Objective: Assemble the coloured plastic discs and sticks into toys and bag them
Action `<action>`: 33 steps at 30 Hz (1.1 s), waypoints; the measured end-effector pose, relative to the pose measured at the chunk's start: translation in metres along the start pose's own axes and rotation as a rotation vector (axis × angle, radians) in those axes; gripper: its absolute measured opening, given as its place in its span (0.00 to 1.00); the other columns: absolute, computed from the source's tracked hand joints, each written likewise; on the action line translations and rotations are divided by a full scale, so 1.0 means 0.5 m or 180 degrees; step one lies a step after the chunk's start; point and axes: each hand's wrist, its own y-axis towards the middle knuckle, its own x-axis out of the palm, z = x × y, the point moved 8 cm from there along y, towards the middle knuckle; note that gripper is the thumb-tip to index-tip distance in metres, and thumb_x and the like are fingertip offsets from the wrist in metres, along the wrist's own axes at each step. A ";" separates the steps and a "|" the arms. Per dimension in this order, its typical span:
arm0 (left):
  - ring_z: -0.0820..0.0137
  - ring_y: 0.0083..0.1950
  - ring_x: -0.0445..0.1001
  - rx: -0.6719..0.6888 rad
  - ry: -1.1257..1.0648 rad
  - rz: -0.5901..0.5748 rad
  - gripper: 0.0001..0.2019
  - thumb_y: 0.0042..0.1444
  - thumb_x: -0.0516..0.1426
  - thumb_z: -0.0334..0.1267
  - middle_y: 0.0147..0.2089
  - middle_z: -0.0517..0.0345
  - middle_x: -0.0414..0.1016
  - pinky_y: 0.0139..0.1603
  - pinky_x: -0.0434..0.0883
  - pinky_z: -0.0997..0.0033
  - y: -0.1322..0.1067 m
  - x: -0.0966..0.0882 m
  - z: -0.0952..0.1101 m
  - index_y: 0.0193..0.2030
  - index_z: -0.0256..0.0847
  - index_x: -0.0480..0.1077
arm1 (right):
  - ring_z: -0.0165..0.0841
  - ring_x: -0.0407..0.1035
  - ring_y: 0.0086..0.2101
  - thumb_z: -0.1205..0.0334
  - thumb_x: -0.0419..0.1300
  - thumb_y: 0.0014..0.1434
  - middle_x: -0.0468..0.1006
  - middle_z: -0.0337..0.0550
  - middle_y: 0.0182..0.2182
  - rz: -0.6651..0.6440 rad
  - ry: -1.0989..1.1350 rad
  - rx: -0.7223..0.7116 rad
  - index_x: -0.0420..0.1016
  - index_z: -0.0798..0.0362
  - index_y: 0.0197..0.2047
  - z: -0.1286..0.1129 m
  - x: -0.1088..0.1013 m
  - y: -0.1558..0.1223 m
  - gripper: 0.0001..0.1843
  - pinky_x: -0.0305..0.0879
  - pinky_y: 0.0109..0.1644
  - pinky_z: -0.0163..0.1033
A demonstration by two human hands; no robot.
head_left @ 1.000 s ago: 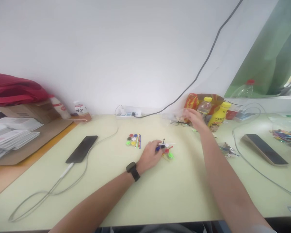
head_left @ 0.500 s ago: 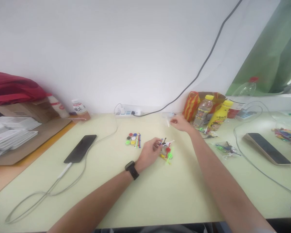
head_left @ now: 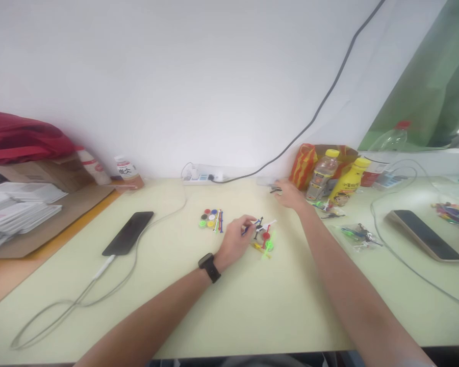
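My left hand [head_left: 237, 238] has its fingers pinched together at the left edge of a loose pile of plastic pieces. A blue arrow-like piece [head_left: 246, 230] shows at its fingertips. Beside it lie a black arrow [head_left: 259, 229], a red disc [head_left: 266, 236] and a bright green disc [head_left: 269, 245], with white and yellow pieces among them. Farther back, my right hand [head_left: 289, 193] reaches toward clear plastic film [head_left: 266, 181] near the wall, fingers stretched out and apart. A small dark shape shows under those fingertips, too blurred to name.
Coloured discs [head_left: 207, 217] sit in rows beside upright-lined arrows [head_left: 218, 221]. A phone [head_left: 128, 233] with a cable lies left. Bottles [head_left: 322, 174], a bagged set of pieces [head_left: 358, 235] and a phone on a stand [head_left: 425, 234] are right. A power strip [head_left: 199, 177] stands against the wall.
The white piece that was in my right hand's pinch no longer shows, and those fingers have spread. My left hand stays at the pile, with the blue piece lower at its fingertips.
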 end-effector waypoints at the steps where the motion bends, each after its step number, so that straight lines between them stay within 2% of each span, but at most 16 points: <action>1: 0.66 0.44 0.79 0.0006 -0.0035 0.0001 0.09 0.68 0.57 0.40 0.45 0.55 0.82 0.46 0.74 0.66 0.000 -0.001 0.002 0.51 0.45 0.77 | 0.46 0.68 0.60 0.60 0.61 0.62 0.75 0.51 0.62 0.0021 -0.0026 0.0081 0.77 0.50 0.62 0.005 -0.004 -0.003 0.24 0.65 0.62 0.45; 4: 0.66 0.47 0.80 0.0000 -0.0184 0.0050 0.09 0.68 0.57 0.40 0.49 0.55 0.82 0.48 0.75 0.66 0.002 -0.006 0.010 0.49 0.44 0.77 | 0.46 0.73 0.54 0.59 0.60 0.63 0.81 0.51 0.52 0.0134 -0.0073 0.0388 0.82 0.51 0.50 0.024 -0.020 -0.010 0.15 0.68 0.56 0.44; 7: 0.65 0.48 0.80 -0.0009 -0.0223 0.0232 0.09 0.68 0.57 0.39 0.47 0.54 0.82 0.50 0.75 0.65 0.004 -0.018 0.020 0.49 0.44 0.77 | 0.45 0.76 0.46 0.59 0.60 0.63 0.84 0.52 0.43 0.0161 -0.0010 0.0559 0.84 0.51 0.41 0.039 -0.028 -0.016 0.11 0.69 0.50 0.43; 9: 0.65 0.48 0.80 0.0004 -0.0273 0.0333 0.08 0.68 0.58 0.40 0.47 0.53 0.82 0.50 0.75 0.64 0.005 -0.025 0.026 0.49 0.44 0.77 | 0.45 0.77 0.44 0.60 0.62 0.61 0.84 0.51 0.42 0.0118 0.0052 0.0511 0.84 0.50 0.41 0.042 -0.025 -0.019 0.10 0.70 0.49 0.43; 14: 0.64 0.49 0.81 -0.0126 -0.0727 0.0606 0.11 0.63 0.63 0.43 0.47 0.50 0.82 0.54 0.78 0.62 0.013 -0.042 0.024 0.49 0.42 0.76 | 0.45 0.74 0.53 0.61 0.63 0.61 0.80 0.51 0.55 0.0230 0.0175 0.0430 0.82 0.50 0.54 0.039 -0.035 -0.024 0.18 0.70 0.54 0.44; 18: 0.61 0.51 0.82 -0.0636 -0.1046 0.0557 0.14 0.59 0.67 0.46 0.50 0.46 0.83 0.56 0.78 0.59 0.044 -0.059 0.007 0.47 0.40 0.80 | 0.45 0.77 0.47 0.63 0.64 0.60 0.84 0.51 0.45 0.0038 0.0509 0.0400 0.84 0.52 0.42 0.019 -0.053 -0.022 0.08 0.70 0.50 0.42; 20: 0.60 0.49 0.82 -0.0837 -0.1111 0.0485 0.15 0.58 0.68 0.49 0.45 0.47 0.84 0.54 0.78 0.59 0.072 -0.074 0.005 0.43 0.39 0.82 | 0.42 0.78 0.43 0.63 0.64 0.60 0.85 0.49 0.39 -0.0113 0.0626 0.0232 0.83 0.52 0.37 -0.012 -0.066 -0.021 0.05 0.70 0.46 0.39; 22: 0.60 0.48 0.82 -0.0807 -0.1331 0.0558 0.15 0.55 0.70 0.49 0.44 0.46 0.85 0.54 0.77 0.60 0.108 -0.099 0.009 0.39 0.38 0.82 | 0.37 0.78 0.37 0.62 0.63 0.61 0.84 0.46 0.35 -0.0370 0.0918 -0.0021 0.82 0.53 0.35 -0.062 -0.073 -0.025 0.06 0.70 0.41 0.36; 24: 0.61 0.47 0.82 -0.0626 -0.1429 0.0585 0.16 0.54 0.71 0.49 0.44 0.45 0.84 0.55 0.77 0.60 0.145 -0.122 0.015 0.39 0.36 0.82 | 0.35 0.76 0.32 0.58 0.62 0.64 0.84 0.46 0.34 -0.0885 0.1779 -0.0375 0.80 0.54 0.38 -0.137 -0.065 -0.038 0.09 0.69 0.35 0.36; 26: 0.61 0.47 0.81 -0.0419 -0.1408 0.0717 0.17 0.53 0.71 0.49 0.44 0.45 0.84 0.54 0.76 0.61 0.172 -0.145 0.014 0.40 0.36 0.82 | 0.34 0.76 0.33 0.56 0.64 0.64 0.84 0.46 0.36 -0.1142 0.2694 -0.0708 0.79 0.52 0.44 -0.217 -0.064 -0.055 0.10 0.70 0.35 0.36; 29: 0.62 0.44 0.81 -0.0303 -0.1270 0.0917 0.17 0.52 0.71 0.49 0.42 0.47 0.84 0.48 0.77 0.64 0.187 -0.165 -0.005 0.40 0.36 0.82 | 0.34 0.77 0.34 0.52 0.67 0.62 0.82 0.43 0.35 -0.1012 0.3766 -0.0658 0.74 0.49 0.54 -0.293 -0.049 -0.065 0.19 0.73 0.36 0.37; 31: 0.62 0.42 0.81 -0.0275 -0.1212 0.0851 0.17 0.54 0.69 0.48 0.40 0.48 0.84 0.45 0.77 0.65 0.188 -0.165 -0.018 0.43 0.36 0.83 | 0.33 0.76 0.32 0.52 0.68 0.60 0.81 0.40 0.31 -0.0862 0.3987 -0.0602 0.74 0.49 0.52 -0.323 -0.028 -0.067 0.19 0.73 0.36 0.37; 33: 0.63 0.41 0.81 -0.0212 -0.1087 0.0622 0.16 0.58 0.66 0.46 0.40 0.50 0.84 0.44 0.77 0.66 0.186 -0.161 -0.023 0.47 0.37 0.83 | 0.31 0.74 0.30 0.55 0.68 0.60 0.79 0.38 0.28 -0.0712 0.4108 -0.0448 0.74 0.50 0.48 -0.332 -0.009 -0.065 0.16 0.72 0.34 0.36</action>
